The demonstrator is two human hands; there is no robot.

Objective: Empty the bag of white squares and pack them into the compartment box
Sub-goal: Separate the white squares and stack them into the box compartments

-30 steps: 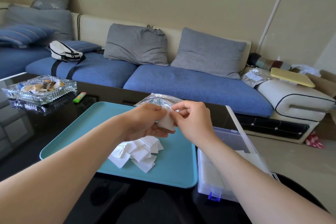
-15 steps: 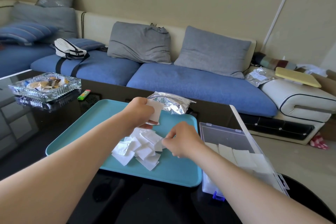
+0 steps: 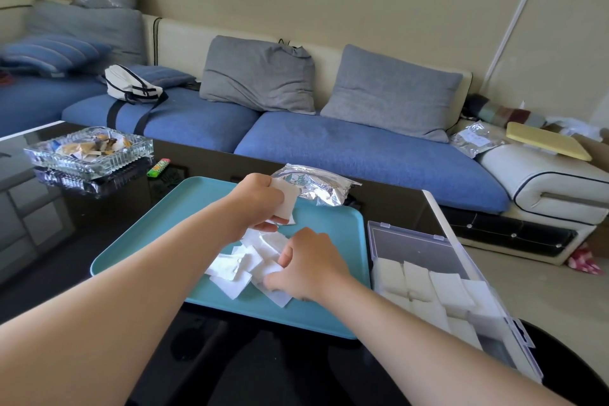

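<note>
A: Your table (image 3: pixel 82 241) was black and glossy, enough to mirror what stood on it. Straight before you lay the teal tray (image 3: pixel 158 241), flat on the top.

B: Right, and at your far left you had the cut-glass dish (image 3: pixel 89 155), with the green lighter (image 3: pixel 159 167) just to its right, between dish and tray.

A: On your right the clear compartment box (image 3: pixel 415 245) sat just beside the tray, along the table's right edge.

B: You also had the foil bag (image 3: pixel 316 186) at the tray's far rim. Whether it rested on the rim or only on the table, neither of us could tell.
</note>
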